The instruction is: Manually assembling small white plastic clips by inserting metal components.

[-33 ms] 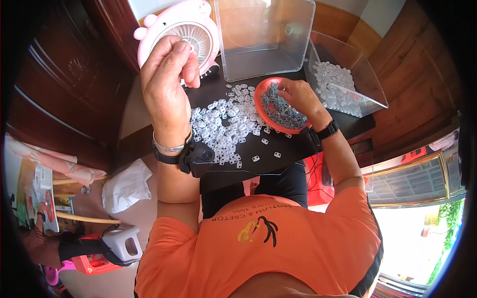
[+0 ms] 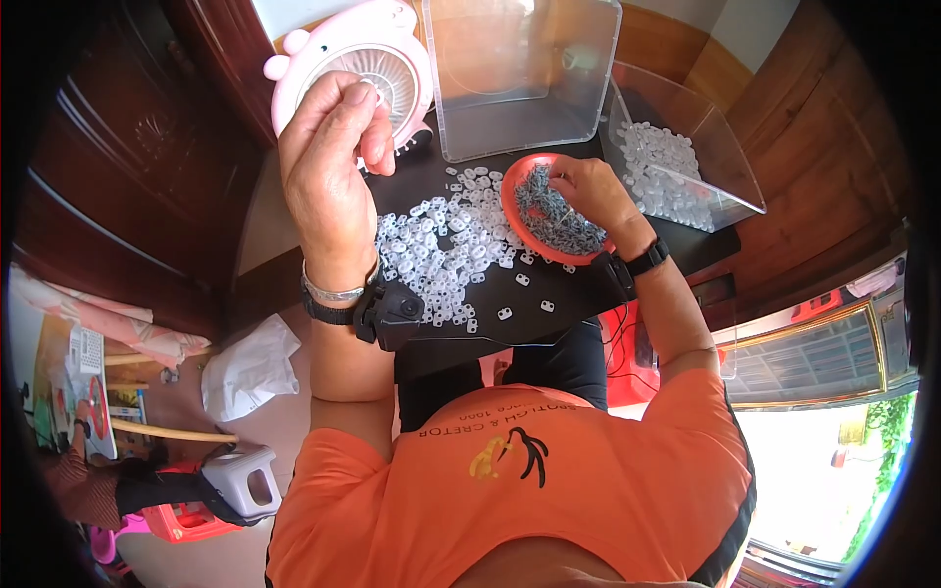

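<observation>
My left hand (image 2: 333,147) is raised in front of a pink fan, thumb and forefinger pinched on a small white plastic piece (image 2: 376,93), mostly covered by the fingers. Over a round orange-red dish (image 2: 520,230) my right hand (image 2: 591,188) dips with its fingertips together. Inside the dish lie many small grey screws (image 2: 564,230). Whatever sits between the right fingertips is hidden. Left of the dish, a heap of white two-holed plastic pieces (image 2: 431,245) spreads across the dark tabletop, with several lying loose nearer to me.
The pink animal-shaped fan (image 2: 392,69) stands at the back left beside a clear plastic bin (image 2: 520,118). At the right, another clear bin (image 2: 730,196) holds white pieces. A white bag (image 2: 250,367) lies on the floor at left. A co-worker's arm (image 2: 74,441) shows at far left.
</observation>
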The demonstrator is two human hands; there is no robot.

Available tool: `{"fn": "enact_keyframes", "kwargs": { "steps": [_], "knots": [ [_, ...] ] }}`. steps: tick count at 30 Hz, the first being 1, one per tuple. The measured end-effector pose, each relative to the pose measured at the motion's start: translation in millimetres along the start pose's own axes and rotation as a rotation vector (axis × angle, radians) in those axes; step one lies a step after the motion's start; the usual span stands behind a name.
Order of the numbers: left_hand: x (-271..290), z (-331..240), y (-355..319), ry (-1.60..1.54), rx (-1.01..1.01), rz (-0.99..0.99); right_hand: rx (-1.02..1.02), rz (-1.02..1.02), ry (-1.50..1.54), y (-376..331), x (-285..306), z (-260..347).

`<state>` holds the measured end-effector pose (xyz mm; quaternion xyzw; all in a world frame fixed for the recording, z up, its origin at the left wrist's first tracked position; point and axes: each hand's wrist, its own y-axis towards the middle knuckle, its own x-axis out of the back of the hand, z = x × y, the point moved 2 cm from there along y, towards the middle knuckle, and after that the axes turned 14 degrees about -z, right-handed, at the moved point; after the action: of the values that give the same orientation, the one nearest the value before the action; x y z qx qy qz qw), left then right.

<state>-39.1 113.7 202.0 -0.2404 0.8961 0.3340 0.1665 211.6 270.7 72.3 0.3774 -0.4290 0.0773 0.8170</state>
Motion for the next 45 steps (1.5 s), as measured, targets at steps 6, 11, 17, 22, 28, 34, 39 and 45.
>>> {"fn": "enact_keyframes", "kwargs": {
  "steps": [6, 11, 17, 22, 28, 34, 39, 45],
  "knots": [
    [-4.0, 3.1, -3.9, 0.079, 0.061, 0.065, -0.031, -0.192, 0.278, 21.6, 33.2, 36.0],
    [-10.5, 11.6, -9.9, 0.123, 0.087, 0.119, -0.090, -0.307, 0.834, 50.6, 66.1, 93.9],
    [-15.9, 14.7, -12.2, 0.221, 0.076, 0.139, 0.055, -0.293, 1.115, 58.0, 77.5, 144.6],
    [-15.8, 20.2, -12.5, 0.203, 0.080, 0.162, 0.040, -0.234, 1.124, 58.1, 77.5, 150.7],
    [-19.0, 20.4, -15.0, 0.285, 0.035, 0.164, 0.076, -0.170, 1.048, 62.1, 73.4, 148.0],
    [-18.4, 21.1, -13.8, 0.289, 0.009, 0.176, 0.105, -0.160, 1.021, 58.7, 75.9, 150.1],
    [-19.2, 20.2, -15.2, 0.322, -0.006, 0.185, 0.185, -0.141, 0.970, 56.3, 77.0, 152.2],
    [-18.9, 17.1, -14.5, 0.356, -0.016, 0.183, 0.203, -0.124, 0.980, 57.0, 76.5, 151.3]
  ]
}}
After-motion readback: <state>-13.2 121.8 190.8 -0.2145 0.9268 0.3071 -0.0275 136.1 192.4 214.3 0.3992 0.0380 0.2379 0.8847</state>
